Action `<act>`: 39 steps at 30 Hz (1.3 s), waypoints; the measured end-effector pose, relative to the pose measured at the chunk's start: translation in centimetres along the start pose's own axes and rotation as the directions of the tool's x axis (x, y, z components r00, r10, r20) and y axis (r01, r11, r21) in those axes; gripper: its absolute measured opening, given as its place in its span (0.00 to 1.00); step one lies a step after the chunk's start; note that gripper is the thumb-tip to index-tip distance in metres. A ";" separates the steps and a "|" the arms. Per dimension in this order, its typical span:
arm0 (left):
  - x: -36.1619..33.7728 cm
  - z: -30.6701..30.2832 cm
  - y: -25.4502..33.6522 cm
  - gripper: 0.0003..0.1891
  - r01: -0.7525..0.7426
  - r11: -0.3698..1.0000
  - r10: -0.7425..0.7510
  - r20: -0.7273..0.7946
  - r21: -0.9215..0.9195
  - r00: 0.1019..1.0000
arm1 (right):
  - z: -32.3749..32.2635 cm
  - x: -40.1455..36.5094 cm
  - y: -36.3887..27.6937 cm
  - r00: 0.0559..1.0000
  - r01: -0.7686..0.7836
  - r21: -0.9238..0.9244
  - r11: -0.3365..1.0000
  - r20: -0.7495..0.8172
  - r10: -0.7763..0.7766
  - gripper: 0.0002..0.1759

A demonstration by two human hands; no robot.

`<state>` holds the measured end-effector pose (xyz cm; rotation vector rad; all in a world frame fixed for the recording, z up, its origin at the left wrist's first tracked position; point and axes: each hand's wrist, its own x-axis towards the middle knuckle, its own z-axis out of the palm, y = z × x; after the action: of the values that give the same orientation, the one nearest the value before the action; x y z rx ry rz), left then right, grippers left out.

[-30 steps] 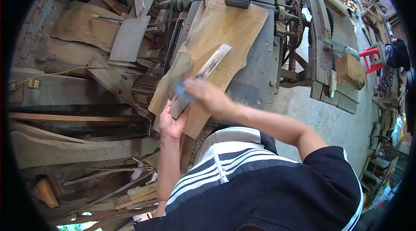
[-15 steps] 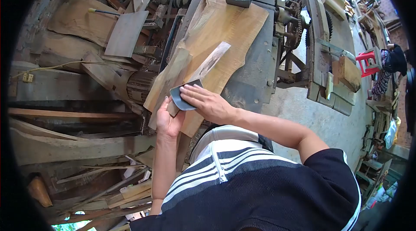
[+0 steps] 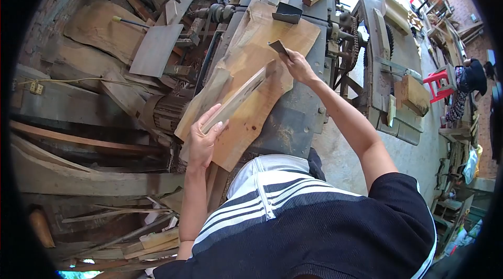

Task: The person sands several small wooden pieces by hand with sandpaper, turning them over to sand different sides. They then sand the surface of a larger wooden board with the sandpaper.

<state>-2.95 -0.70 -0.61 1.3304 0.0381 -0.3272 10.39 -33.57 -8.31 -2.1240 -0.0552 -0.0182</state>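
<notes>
My left hand (image 3: 203, 143) is closed round the near end of a narrow wooden strip (image 3: 237, 96), which slants up and away over a broad wooden slab (image 3: 243, 129). Beyond the strip's far end, my right hand (image 3: 301, 67) pinches a folded sheet of dark sandpaper (image 3: 278, 47), held apart from the strip. A second curled dark sheet (image 3: 287, 14) lies on the far part of the slab. Left of the strip, a rough board (image 3: 205, 98) rests along the slab's edge.
The slab lies on a grey metal machine table (image 3: 293, 124). A toothed gear (image 3: 350, 33) sits to its right. Another bench holds a wooden block (image 3: 414, 94) and a brush (image 3: 392, 110). A motor (image 3: 165, 114) stands at left. A person (image 3: 461, 90) is by a red stool (image 3: 439, 86).
My right hand has moved up and away with the sandpaper, off the strip. The strip now shows along its length, still in my left hand and turned slightly. The view has shifted a little.
</notes>
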 end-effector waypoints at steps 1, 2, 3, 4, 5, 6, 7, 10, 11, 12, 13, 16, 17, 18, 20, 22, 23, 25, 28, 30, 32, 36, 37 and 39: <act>0.2 0.1 0.3 0.22 -0.045 0.987 0.046 -0.001 0.154 0.999 | 0.3 0.0 0.1 0.995 0.091 -0.022 0.996 -0.035 -0.091 0.18; 0.4 0.1 0.4 0.22 -0.050 0.987 0.050 0.007 0.154 0.999 | 1.1 0.0 0.8 0.995 0.092 -0.025 0.995 -0.043 -0.093 0.18; 0.6 0.0 0.3 0.21 -0.056 0.979 0.055 0.009 0.195 0.998 | 2.2 -0.2 1.5 0.962 0.250 -0.134 0.959 -0.075 -0.261 0.18; 0.7 -0.1 0.4 0.20 -0.060 0.970 0.059 0.010 0.237 0.998 | 3.4 -0.6 2.2 0.902 0.391 -0.245 0.887 -0.087 -0.422 0.18; 1.0 0.0 0.5 0.20 -0.063 0.969 0.061 0.016 0.241 0.998 | 4.2 -1.8 0.4 0.919 0.372 -0.225 0.901 -0.047 -0.391 0.23; 1.1 0.1 0.5 0.20 -0.076 0.964 0.078 0.002 0.255 0.997 | 5.0 -3.5 -2.7 0.932 0.355 -0.205 0.912 0.001 -0.362 0.30; 1.1 0.1 0.5 0.19 -0.083 0.960 0.091 -0.018 0.268 0.996 | 6.0 -5.2 -5.7 0.913 0.404 -0.152 0.902 0.013 -0.407 0.28; 1.2 -0.2 1.2 0.18 0.028 0.971 -0.023 -0.025 0.238 0.999 | 9.3 -9.7 -11.9 0.797 0.602 -0.103 0.792 0.022 -0.603 0.27; 1.4 -0.2 1.6 0.18 0.033 0.969 -0.032 -0.005 0.244 0.999 | 9.2 -9.3 -11.5 0.806 0.588 -0.112 0.801 0.009 -0.591 0.27; 1.4 -0.1 1.9 0.18 0.049 0.962 -0.047 -0.014 0.267 0.999 | 8.9 -8.8 -10.7 0.787 0.614 -0.118 0.781 0.015 -0.617 0.26; 1.2 0.2 1.7 0.18 0.068 0.956 -0.063 -0.025 0.285 0.998 | 8.3 -8.3 -9.6 0.768 0.638 -0.122 0.760 0.029 -0.640 0.26; 0.7 0.6 1.5 0.18 -0.074 0.911 0.081 -0.002 0.406 0.997 | 4.5 -3.6 -3.0 0.924 0.346 -0.213 0.914 -0.091 -0.371 0.21; 0.8 0.7 1.2 0.18 -0.171 0.892 0.172 0.035 0.418 0.984 | 4.5 -2.7 -0.9 0.932 0.305 -0.275 0.912 -0.111 -0.345 0.21; 0.7 0.8 1.3 0.18 -0.170 0.890 0.181 0.015 0.423 0.983 | 4.4 -2.2 -1.3 0.939 0.261 -0.332 0.907 -0.131 -0.318 0.20; 0.6 1.0 1.6 0.18 -0.086 0.925 0.097 -0.010 0.371 0.995 | 5.4 -3.8 -3.4 0.923 0.344 -0.226 0.912 -0.098 -0.372 0.23; 0.5 0.7 0.9 0.19 -0.092 0.913 0.107 -0.018 0.397 0.994 | 6.8 -8.0 -9.0 0.869 0.483 -0.115 0.868 -0.059 -0.491 0.27; 0.5 -0.4 -0.3 0.19 -0.066 0.958 0.074 -0.018 0.278 0.997 | 8.8 -10.1 -10.2 0.830 0.557 -0.061 0.829 -0.005 -0.558 0.28; 0.3 -1.2 -1.2 0.19 -0.048 0.974 0.054 -0.022 0.221 0.998 | 9.1 -11.9 -12.0 0.742 0.671 -0.038 0.741 0.027 -0.670 0.27; 0.2 1.3 0.7 0.19 0.019 0.969 0.006 -0.102 0.247 0.995 | 7.2 -8.7 -8.4 0.809 0.578 -0.185 0.795 -0.005 -0.588 0.27; -0.3 1.9 1.2 0.19 -0.027 0.953 0.061 -0.105 0.301 0.993 | 5.0 -3.9 -3.1 0.899 0.429 -0.142 0.892 -0.030 -0.437 0.27; -0.3 1.8 1.3 0.19 -0.073 0.865 0.090 -0.010 0.497 0.996 | 3.0 -2.3 -1.3 0.889 0.353 -0.310 0.883 -0.185 -0.420 0.23; -0.1 2.5 1.1 0.19 -0.065 0.935 0.076 -0.019 0.349 0.997 | 5.8 -7.2 -6.9 0.904 0.415 -0.118 0.902 -0.058 -0.423 0.24; -0.1 2.3 0.9 0.18 -0.033 0.949 0.048 -0.040 0.313 0.998 | 6.9 -9.2 -8.8 0.859 0.509 -0.057 0.859 -0.021 -0.511 0.27; -0.3 1.6 0.6 0.18 -0.027 0.920 0.025 0.009 0.391 1.000 | 7.5 -11.1 -10.6 0.787 0.615 0.037 0.788 0.033 -0.616 0.30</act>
<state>-3.34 -2.09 0.43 1.7268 -0.0519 -0.3257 -1.26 -22.00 -3.61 -1.9924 -0.7764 -0.3589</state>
